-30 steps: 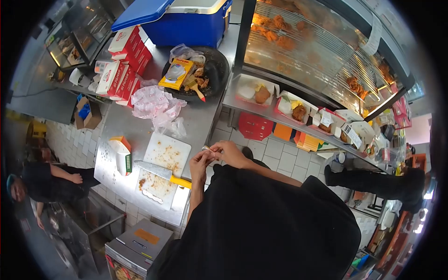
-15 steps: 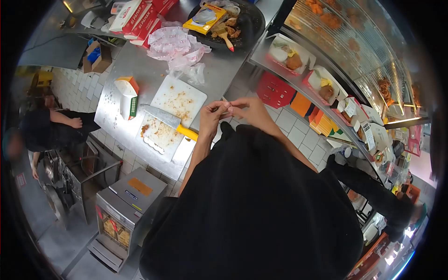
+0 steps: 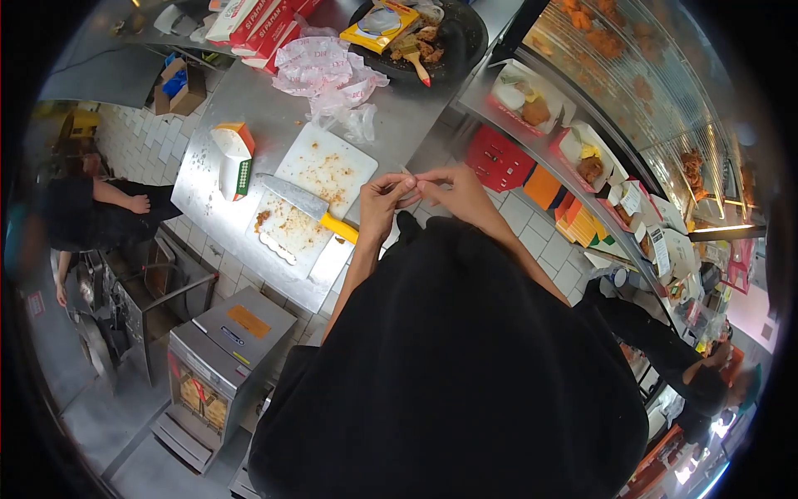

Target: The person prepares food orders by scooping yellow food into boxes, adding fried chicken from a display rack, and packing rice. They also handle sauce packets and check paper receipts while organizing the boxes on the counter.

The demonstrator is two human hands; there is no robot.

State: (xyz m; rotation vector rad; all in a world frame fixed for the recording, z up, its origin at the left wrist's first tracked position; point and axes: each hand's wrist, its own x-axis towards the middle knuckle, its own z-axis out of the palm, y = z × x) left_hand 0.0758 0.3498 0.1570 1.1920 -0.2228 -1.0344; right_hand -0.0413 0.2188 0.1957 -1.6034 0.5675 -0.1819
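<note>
My left hand (image 3: 382,201) and my right hand (image 3: 455,193) meet in front of my body, fingertips pinched together. A small pale sliver shows between them, too small to name. Left of my hands, a cleaver-like knife with a yellow handle (image 3: 339,229) lies across a white cutting board (image 3: 320,152) strewn with brown crumbs. The knife handle points toward my left forearm, and neither hand is on it. Beyond the blade stands an opened orange, white and green food carton (image 3: 235,162).
Crumpled printed paper (image 3: 320,68) and a black pan (image 3: 465,41) with a brush and brown pieces sit on the steel table (image 3: 216,224). Boxed meals (image 3: 532,104) line a shelf beside a glass display at right. Other people stand at far left and far right.
The view has shifted slightly, so the table appears a little higher and further right. My hands stay pinched together. The person at far right has raised their arms.
</note>
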